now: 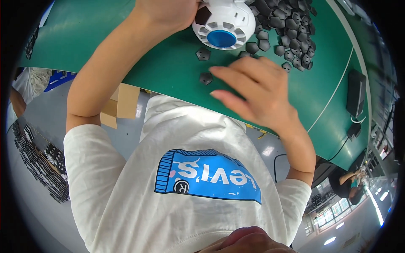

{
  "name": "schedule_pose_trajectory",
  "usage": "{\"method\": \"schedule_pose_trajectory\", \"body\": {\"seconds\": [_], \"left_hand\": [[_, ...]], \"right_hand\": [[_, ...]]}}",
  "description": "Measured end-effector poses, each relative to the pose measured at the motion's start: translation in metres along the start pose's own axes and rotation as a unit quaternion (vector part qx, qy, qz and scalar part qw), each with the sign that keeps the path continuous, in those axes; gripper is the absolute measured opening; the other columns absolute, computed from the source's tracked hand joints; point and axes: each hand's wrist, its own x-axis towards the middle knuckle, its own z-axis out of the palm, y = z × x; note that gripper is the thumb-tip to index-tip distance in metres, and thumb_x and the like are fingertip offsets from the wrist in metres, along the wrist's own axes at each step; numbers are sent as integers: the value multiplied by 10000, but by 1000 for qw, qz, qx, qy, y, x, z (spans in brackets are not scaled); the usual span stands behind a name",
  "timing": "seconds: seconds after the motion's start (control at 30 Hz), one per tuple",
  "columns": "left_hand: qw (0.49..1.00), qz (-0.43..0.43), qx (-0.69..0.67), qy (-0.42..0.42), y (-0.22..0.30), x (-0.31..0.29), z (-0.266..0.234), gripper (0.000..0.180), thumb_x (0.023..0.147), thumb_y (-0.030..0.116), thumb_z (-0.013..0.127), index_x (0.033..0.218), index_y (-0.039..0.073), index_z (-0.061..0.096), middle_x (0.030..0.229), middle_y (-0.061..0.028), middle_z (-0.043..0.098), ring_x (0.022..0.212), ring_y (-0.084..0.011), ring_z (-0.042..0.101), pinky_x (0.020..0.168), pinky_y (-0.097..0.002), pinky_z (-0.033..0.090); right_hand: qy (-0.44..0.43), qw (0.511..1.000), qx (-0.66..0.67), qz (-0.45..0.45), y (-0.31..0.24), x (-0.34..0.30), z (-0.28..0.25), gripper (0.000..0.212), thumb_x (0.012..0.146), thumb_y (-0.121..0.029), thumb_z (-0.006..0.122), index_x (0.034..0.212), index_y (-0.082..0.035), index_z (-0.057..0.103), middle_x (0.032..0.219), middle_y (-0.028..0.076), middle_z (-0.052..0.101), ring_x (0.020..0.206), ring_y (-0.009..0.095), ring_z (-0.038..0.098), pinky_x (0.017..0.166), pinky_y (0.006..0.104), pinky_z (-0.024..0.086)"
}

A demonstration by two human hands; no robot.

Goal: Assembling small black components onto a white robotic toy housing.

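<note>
A white ball-shaped plastic housing [247,21] with a blue round disc [221,39] ringed by slots is at the top of the view. My left hand [166,12] grips its left side, beside a black pentagon panel [203,16] set in the white surface; the fingers are partly cut off by the upper edge. My right hand [257,90] is over the table below the housing, thumb and index finger apart with nothing seen between them. Its index fingertip is close to a loose black pentagon piece [206,78]. Another pentagon piece [203,53] lies just beyond.
A heap of black pentagon pieces [295,36] covers the far right of the green table [168,71]. A black power adapter [356,92] with a cable lies at the right edge. Below the table's near edge stands an open cardboard box [128,101]. Other people are at both sides.
</note>
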Motion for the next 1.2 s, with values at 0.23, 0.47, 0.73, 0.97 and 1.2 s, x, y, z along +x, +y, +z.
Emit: {"method": "schedule_pose_trajectory", "body": {"seconds": [0.23,0.47,0.73,0.97,1.2], "left_hand": [[1000,4,-11,22,0,0,1,454,901,453,459,914,13,570,654,-134,610,519,-201,598,499,-293,527],[1000,-10,-20,13,0,3,3,453,900,454,456,905,14,564,650,-135,607,512,-204,594,494,-300,527],[998,3,-62,3,-5,7,-4,463,900,463,460,910,12,562,658,-137,612,503,-210,589,486,-298,516],[946,140,279,89,-18,-3,14,464,899,475,481,967,22,556,677,-114,604,559,-181,584,524,-259,496],[943,138,274,132,-24,-14,24,443,908,458,500,1044,37,537,725,-74,582,615,-142,562,557,-237,469]], "right_hand": [[-17,999,-21,30,-6,8,19,253,668,-164,794,861,-65,664,788,24,591,705,185,547,633,305,382],[-11,998,42,35,1,2,10,212,704,-123,779,861,-50,655,782,48,613,684,211,560,616,316,404],[123,987,58,79,19,-10,-12,219,815,0,677,1033,15,679,897,115,716,717,196,695,641,243,534],[214,957,49,187,19,1,-4,239,904,9,598,1133,20,664,882,117,726,682,135,692,628,215,529],[173,971,-81,145,9,3,-1,312,802,51,652,1114,55,649,919,187,702,677,273,691,586,308,547]]}}
